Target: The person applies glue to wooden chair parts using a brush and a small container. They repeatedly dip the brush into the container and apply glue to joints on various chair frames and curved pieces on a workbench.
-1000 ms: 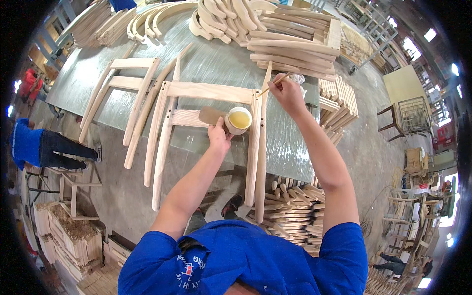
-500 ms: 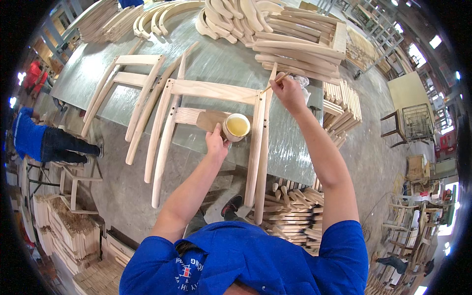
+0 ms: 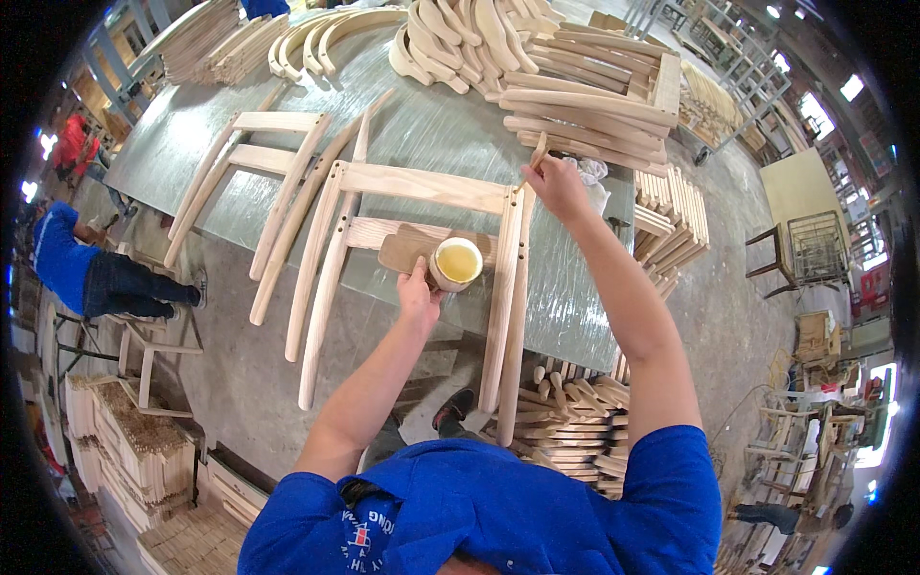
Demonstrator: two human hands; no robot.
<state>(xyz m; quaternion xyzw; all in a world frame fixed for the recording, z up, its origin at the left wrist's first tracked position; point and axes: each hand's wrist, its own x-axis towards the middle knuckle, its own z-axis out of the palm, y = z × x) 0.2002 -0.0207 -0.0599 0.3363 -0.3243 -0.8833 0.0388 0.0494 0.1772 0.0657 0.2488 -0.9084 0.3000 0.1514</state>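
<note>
My left hand [image 3: 418, 292] grips a pale cup [image 3: 440, 277] of yellow liquid, together with a flat brown piece [image 3: 403, 249] that lies against it. Cup and piece hang just in front of the lower crosspiece of a pale wooden chair frame [image 3: 422, 184]. At the frame's right top corner, my right hand [image 3: 559, 189] is closed around a thin wooden stick [image 3: 540, 146]. The stick's lower end points down at the joint between the top rail and the right leg; whether it touches the wood I cannot tell.
A second chair frame [image 3: 278, 122] rests to the left on the film-covered table [image 3: 422, 125]. Curved wooden parts [image 3: 465, 43] and stacked frames [image 3: 585, 105] fill the far side. A white cloth [image 3: 592, 182] lies beyond my right hand. Another person [image 3: 72, 259] works at far left.
My right hand has come slightly nearer, and the stick has turned more upright, its lower end now at the corner joint. The cup has shifted a little to the left.
</note>
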